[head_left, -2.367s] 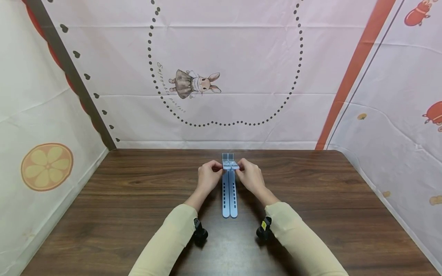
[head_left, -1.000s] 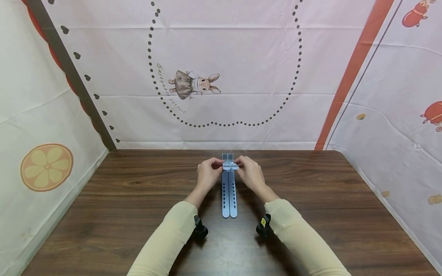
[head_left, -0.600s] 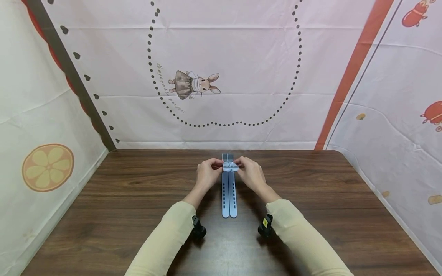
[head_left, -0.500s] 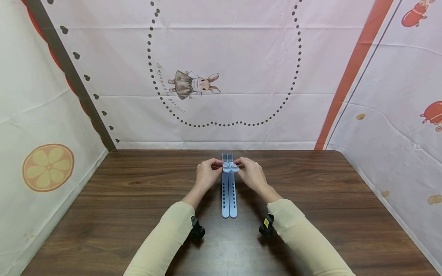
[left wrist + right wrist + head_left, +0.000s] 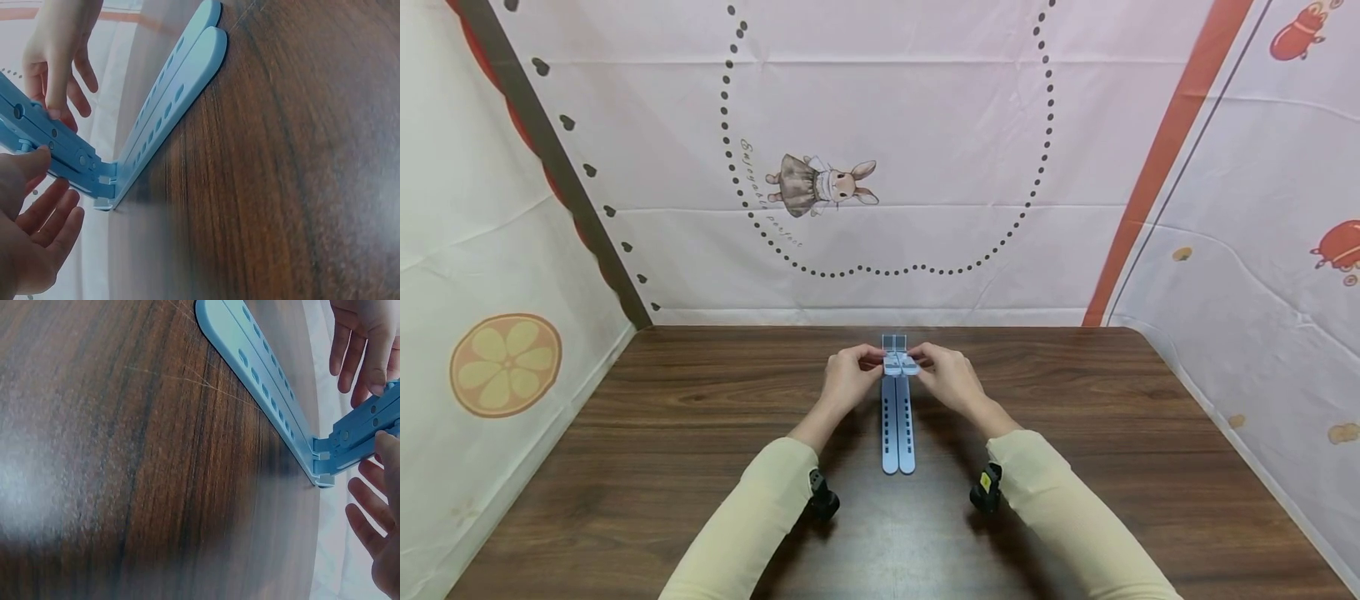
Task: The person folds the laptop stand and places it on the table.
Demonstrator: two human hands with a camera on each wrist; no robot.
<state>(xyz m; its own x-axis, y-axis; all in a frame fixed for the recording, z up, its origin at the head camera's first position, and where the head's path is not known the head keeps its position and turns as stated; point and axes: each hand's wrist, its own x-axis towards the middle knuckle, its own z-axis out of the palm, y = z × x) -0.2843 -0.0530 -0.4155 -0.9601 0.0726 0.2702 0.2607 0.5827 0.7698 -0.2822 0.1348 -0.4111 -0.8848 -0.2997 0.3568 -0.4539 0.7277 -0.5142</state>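
A light blue folding laptop stand (image 5: 891,460) rests near the far side of the table, its two slotted base arms side by side and pointing toward me. From the hinge at its far end, the upper arms (image 5: 65,147) slant up off the base, as the left wrist view shows. My left hand (image 5: 846,382) pinches the upper part from the left, thumb and fingers at its edge. On the opposite side my right hand (image 5: 951,382) pinches it likewise. In the right wrist view the right thumb presses the upper arms (image 5: 359,434), other fingers spread loosely below.
The brown wooden table (image 5: 700,392) reaches back to a white printed cloth (image 5: 925,150) hanging behind it. More cloth hangs at both sides. A small black camera (image 5: 823,500) sits on the left wrist, another camera (image 5: 987,490) on the right.
The raised upper part of the stand has tipped slightly toward me, with both hands still holding it. Both wrists and forearms have shifted a little outward. The base arms have stayed put.
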